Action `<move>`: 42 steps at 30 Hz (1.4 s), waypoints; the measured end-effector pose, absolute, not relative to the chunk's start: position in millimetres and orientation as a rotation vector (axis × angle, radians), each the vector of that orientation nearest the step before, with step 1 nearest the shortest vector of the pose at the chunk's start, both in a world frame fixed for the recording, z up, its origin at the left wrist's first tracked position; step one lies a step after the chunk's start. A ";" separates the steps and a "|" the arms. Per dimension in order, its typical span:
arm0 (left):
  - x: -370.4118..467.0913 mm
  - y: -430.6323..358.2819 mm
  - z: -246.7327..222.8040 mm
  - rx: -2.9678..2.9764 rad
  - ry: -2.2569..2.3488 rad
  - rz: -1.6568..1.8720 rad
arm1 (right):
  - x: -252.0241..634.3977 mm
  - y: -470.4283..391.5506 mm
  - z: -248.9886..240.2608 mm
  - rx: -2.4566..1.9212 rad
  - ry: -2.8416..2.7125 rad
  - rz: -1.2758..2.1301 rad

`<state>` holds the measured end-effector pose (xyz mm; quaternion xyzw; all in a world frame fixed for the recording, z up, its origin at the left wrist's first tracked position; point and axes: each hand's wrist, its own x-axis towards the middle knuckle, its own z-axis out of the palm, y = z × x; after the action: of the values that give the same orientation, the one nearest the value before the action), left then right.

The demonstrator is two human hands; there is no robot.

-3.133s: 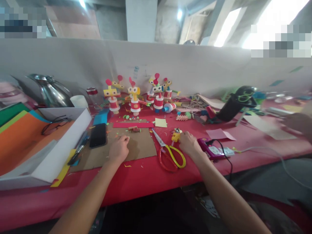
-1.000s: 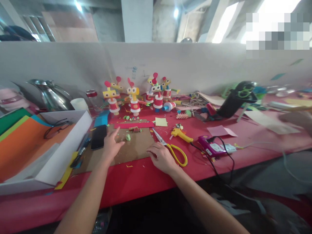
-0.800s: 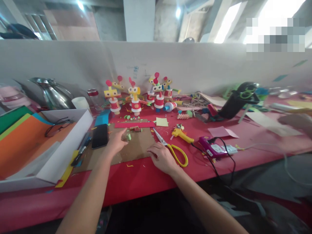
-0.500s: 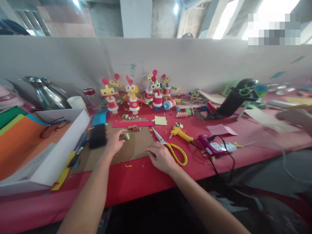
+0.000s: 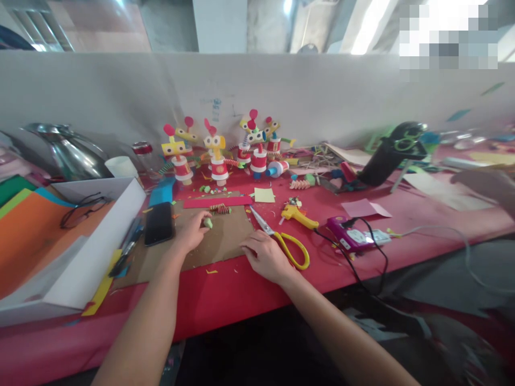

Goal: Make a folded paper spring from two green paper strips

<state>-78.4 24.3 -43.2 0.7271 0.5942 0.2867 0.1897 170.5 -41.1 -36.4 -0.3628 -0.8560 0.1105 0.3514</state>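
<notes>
My left hand [image 5: 196,231] is over the brown cardboard [image 5: 229,236], its fingertips closed on a small green paper piece [image 5: 207,222]. Just behind it lie red-and-yellow folded paper springs [image 5: 220,209]. My right hand [image 5: 265,254] rests at the cardboard's right edge, fingers loosely bent and apart, holding nothing. Beside it lie scissors [image 5: 287,246] with yellow handles, blades pointing back left. A red paper strip [image 5: 217,202] and a pale yellow square [image 5: 264,195] lie farther back.
Several paper-cup figures [image 5: 219,161] stand behind. A yellow glue gun [image 5: 300,217] and purple power strip [image 5: 350,236], with cables, lie right. Left are a black phone [image 5: 160,223] and a white box [image 5: 96,257]. Another person's hand [image 5: 478,185] is at far right.
My left hand has closed its fingers on the green piece, which now sits tilted at the fingertips. My right hand has stayed by the scissors. The view has shifted slightly.
</notes>
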 end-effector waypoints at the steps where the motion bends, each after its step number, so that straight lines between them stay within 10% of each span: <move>1: -78.1 24.3 -43.1 2.048 1.680 0.804 | 170.4 -41.0 -36.5 -0.936 -2.214 0.287; 12: -65.8 10.0 -23.1 1.312 1.323 1.322 | 170.5 -42.5 -38.6 -0.938 -2.200 0.327; 30: -48.6 -17.0 2.6 0.951 0.675 1.122 | 129.7 17.7 9.0 -0.626 -2.015 0.879; 42: -57.9 -4.0 -12.7 1.031 1.388 1.456 | 136.8 17.1 -11.0 -0.766 -1.762 0.818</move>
<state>-57.9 -4.0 -12.7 0.4126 0.5555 0.5826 0.4264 136.8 17.1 -11.0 -0.3172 -0.7295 0.3385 0.5026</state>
